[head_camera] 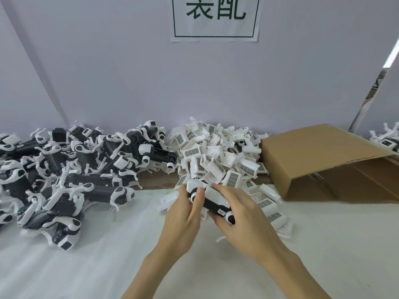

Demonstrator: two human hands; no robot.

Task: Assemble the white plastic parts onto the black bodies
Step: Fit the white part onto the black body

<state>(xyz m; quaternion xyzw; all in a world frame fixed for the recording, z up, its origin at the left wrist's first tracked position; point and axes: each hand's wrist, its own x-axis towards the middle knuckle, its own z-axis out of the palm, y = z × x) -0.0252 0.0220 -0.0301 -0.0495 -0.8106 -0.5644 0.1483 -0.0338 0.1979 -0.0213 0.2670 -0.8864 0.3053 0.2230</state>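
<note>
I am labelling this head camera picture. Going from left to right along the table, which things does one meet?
Pile of black bodies with white parts → left hand → right hand, both holding one black body → cardboard box → a few more parts at the right edge.

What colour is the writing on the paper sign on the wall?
Dark green, inside a thin green border, on the white paper sign; the head view shows it.
</note>
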